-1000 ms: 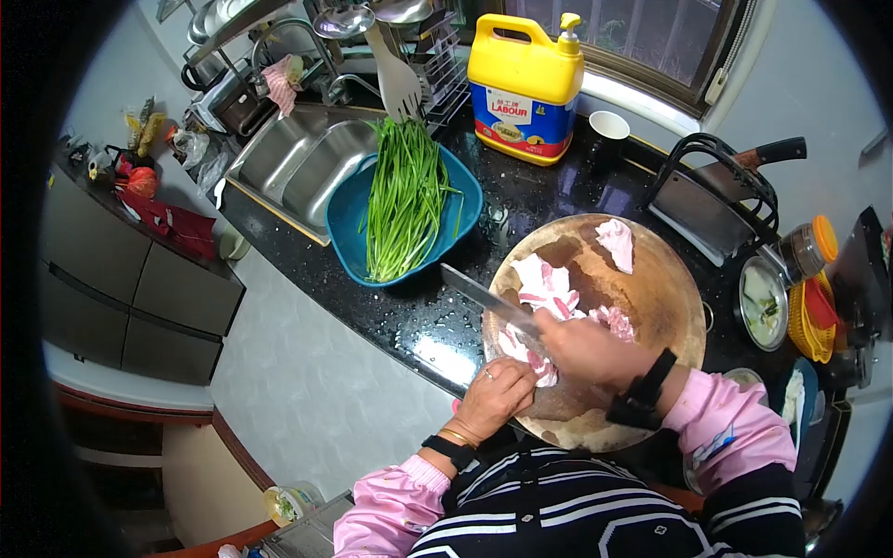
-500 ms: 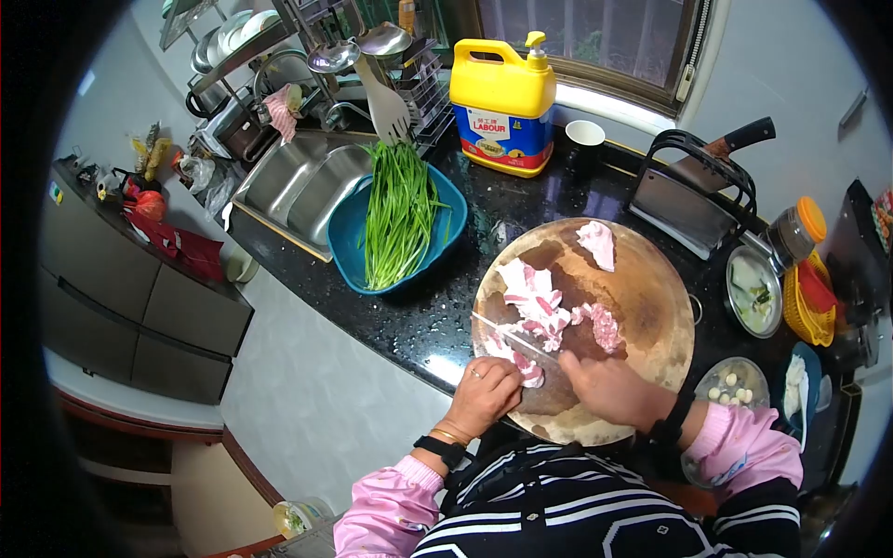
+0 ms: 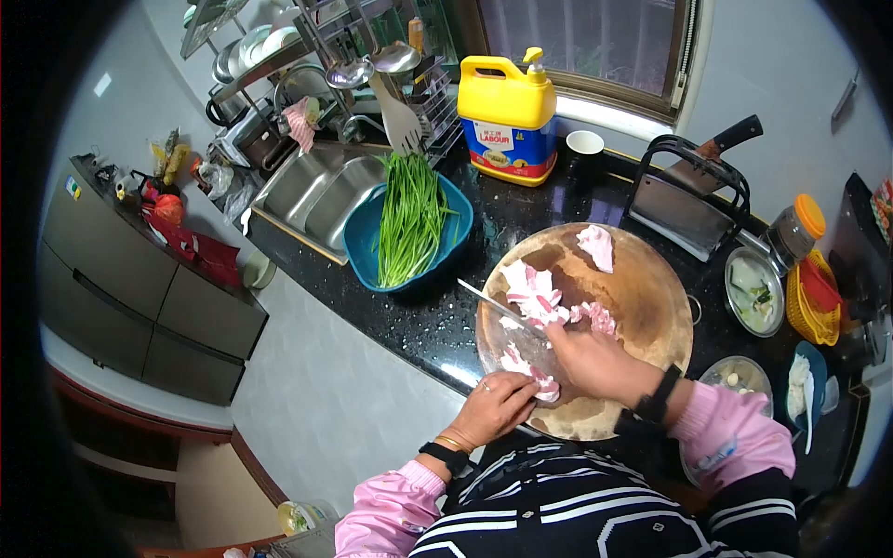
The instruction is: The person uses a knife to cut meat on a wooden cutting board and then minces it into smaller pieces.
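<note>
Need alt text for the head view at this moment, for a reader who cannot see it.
The right hand holds a knife over raw meat on a round wooden board, while the left hand steadies a piece. Behind on the dark counter are a blue basin of green chives, a sink and a yellow jug.

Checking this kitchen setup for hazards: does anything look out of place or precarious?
Mostly orderly. One oddity: the round cutting board overhangs the counter edge toward the person, where the left hand pins meat and the right hand holds the knife. Droplets speckle the counter near the blue basin.
</note>
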